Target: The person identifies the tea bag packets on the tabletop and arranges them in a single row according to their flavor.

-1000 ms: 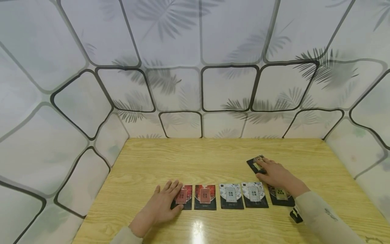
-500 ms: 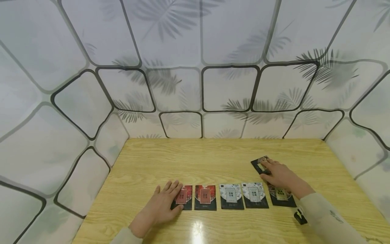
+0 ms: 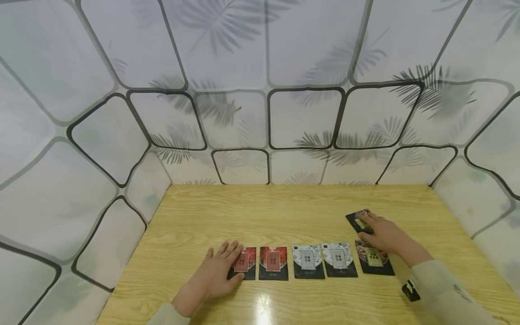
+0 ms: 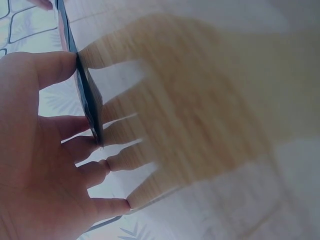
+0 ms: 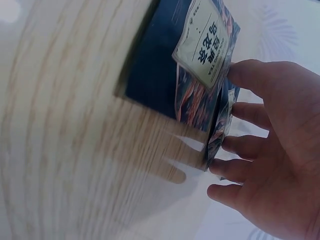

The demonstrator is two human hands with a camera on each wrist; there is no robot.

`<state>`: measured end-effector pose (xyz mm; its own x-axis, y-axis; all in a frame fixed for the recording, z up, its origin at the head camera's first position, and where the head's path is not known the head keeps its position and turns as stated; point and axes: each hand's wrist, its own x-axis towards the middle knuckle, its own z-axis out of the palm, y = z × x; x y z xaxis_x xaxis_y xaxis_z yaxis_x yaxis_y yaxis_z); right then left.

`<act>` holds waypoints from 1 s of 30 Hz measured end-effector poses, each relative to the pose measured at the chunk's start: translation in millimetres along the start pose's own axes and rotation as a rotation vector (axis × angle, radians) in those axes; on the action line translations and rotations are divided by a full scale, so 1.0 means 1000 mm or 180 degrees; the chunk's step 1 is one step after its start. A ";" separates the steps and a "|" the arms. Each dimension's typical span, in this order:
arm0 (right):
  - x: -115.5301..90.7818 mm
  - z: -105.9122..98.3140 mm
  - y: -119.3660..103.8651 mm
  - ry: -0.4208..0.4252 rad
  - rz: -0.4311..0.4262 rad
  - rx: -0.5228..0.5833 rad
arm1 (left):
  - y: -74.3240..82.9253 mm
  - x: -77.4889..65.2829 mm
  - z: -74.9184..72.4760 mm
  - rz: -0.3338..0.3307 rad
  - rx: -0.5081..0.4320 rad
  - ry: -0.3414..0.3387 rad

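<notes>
My left hand [image 3: 215, 273] rests on the leftmost red-and-black packet [image 3: 250, 264], fingers spread; in the left wrist view its thumb [image 4: 59, 69] touches the packet's edge. My right hand [image 3: 386, 235] lies with extended fingers on a dark tea sachet [image 3: 355, 220], turned askew at the back right. Just below that hand lies a second dark tea sachet [image 3: 375, 262] with a yellowish label. In the right wrist view its label [image 5: 205, 45] reads "oolong tea", and the fingertips press the other sachet [image 5: 218, 131] behind it.
Another red packet [image 3: 273, 263] and two white-and-black packets, one left [image 3: 308, 262] and one right [image 3: 339, 260], continue the row on the wooden table [image 3: 227, 212]. A small black device [image 3: 410, 290] sits at the right sleeve. Patterned walls [image 3: 304, 117] enclose the table's back and sides.
My right hand has slid the askew dark sachet to the right across the table. The left hand and the row of packets stay in place.
</notes>
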<state>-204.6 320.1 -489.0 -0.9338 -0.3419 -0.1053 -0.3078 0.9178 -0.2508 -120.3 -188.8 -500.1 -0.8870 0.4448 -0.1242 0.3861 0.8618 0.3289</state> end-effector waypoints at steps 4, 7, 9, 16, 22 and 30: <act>-0.003 -0.004 0.004 -0.0006 0.0044 0.0006 | 0.000 0.000 -0.001 -0.0001 -0.0014 -0.0001; -0.004 -0.004 0.007 -0.0018 0.0051 0.0023 | 0.000 0.000 -0.001 -0.0009 -0.0030 -0.0014; -0.005 -0.004 0.008 -0.0025 0.0051 0.0031 | 0.000 0.000 -0.001 -0.0013 -0.0034 -0.0026; -0.008 -0.004 0.015 0.0005 0.0100 0.0010 | 0.000 0.000 0.000 -0.0012 -0.0023 -0.0036; -0.012 -0.007 0.019 0.0021 0.0135 0.0025 | -0.001 0.000 0.001 -0.0005 -0.0016 -0.0027; -0.017 -0.009 0.025 0.0050 0.0182 0.0104 | -0.001 0.000 0.002 -0.0004 -0.0026 -0.0020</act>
<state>-198.5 351.0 -484.8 -0.9525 -0.2856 -0.1055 -0.2479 0.9286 -0.2760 -120.7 -189.4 -502.3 -0.8859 0.4452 -0.1305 0.3829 0.8604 0.3363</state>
